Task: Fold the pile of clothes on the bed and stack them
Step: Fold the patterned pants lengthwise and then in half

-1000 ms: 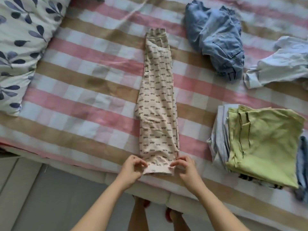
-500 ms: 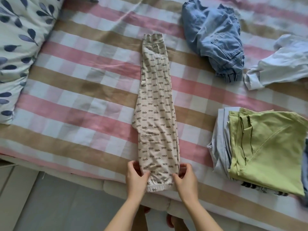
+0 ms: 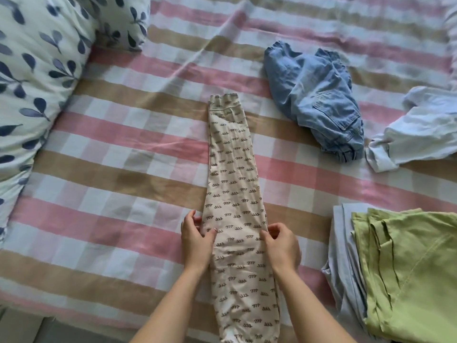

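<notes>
Cream patterned trousers (image 3: 233, 174) lie lengthwise on the checked bed, folded leg on leg, waistband at the far end. My left hand (image 3: 196, 240) pinches their left edge about two thirds of the way down. My right hand (image 3: 280, 246) pinches the right edge opposite it. A folded stack with a green garment (image 3: 410, 271) on top sits to the right. Crumpled blue denim (image 3: 319, 100) and a pale blue shirt (image 3: 420, 129) lie unfolded at the far right.
The pink, tan and white checked sheet (image 3: 123, 184) covers the bed. A leaf-print pillow (image 3: 37, 70) fills the far left corner. The bed's front edge and a strip of floor (image 3: 49, 332) show at the bottom left.
Both hands have slid up from the trouser cuffs to the leg's middle, gripping the side edges. The camera has leaned forward over the bed.
</notes>
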The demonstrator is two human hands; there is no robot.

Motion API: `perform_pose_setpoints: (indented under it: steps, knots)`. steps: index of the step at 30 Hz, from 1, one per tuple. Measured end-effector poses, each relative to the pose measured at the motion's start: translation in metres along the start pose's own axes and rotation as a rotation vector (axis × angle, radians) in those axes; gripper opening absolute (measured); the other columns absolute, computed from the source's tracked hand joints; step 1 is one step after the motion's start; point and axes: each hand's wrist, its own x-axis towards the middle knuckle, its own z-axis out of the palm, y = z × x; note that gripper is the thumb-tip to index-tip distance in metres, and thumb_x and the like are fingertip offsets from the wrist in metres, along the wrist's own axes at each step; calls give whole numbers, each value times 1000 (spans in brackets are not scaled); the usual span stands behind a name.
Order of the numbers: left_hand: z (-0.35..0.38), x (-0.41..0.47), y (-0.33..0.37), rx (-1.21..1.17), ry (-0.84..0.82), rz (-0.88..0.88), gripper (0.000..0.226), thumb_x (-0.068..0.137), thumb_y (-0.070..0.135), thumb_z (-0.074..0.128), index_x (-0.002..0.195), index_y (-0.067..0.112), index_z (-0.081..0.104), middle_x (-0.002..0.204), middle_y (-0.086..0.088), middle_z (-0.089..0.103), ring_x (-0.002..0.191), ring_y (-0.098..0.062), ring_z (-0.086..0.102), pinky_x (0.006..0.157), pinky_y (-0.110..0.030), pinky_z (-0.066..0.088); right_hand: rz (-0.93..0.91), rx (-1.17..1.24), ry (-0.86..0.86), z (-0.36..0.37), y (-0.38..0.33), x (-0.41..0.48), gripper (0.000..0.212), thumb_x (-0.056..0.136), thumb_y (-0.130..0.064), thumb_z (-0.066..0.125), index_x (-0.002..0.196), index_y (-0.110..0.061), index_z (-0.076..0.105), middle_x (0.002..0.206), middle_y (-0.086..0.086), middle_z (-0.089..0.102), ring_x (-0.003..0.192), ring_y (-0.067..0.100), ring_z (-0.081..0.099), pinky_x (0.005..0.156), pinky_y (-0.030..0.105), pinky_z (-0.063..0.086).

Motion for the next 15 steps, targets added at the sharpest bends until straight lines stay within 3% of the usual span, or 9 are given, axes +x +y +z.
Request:
perform_pose_setpoints:
  steps: [3,6,11,15]
  knots:
    - [3,7,2,56,-29,4,71,71,1,74,133,5,39,121,-11,49,112,-22,47,91,-21,34,-40,61,18,-4,0,3,7,82,-31,66,87,-27,62,85,-8,65,86,17,60,76,38,50]
    - [7,24,17,59,0,55,60,78,5,69,131,6,42,118,-7,51,109,-21,48,92,-24,36,-243,131,39,-4,-21,16,14,85,-20,64,99,-18,63,93,-1,61,90,20,57,80,37,48]
    - [14,89,50,-71,18,30,35,87,7,59,121,4,51,106,-9,62,90,-14,55,79,-23,43,-400,172,-25,1,-89,72,29,89,-15,58,117,-10,59,111,3,57,103,16,53,94,30,43]
    - [23,149,80,-184,-16,-18,28,88,9,59,115,5,56,103,-10,65,78,-12,61,61,-18,51,-400,147,-46,3,-138,124,30,90,-18,57,119,-10,57,113,6,60,105,20,54,96,37,44]
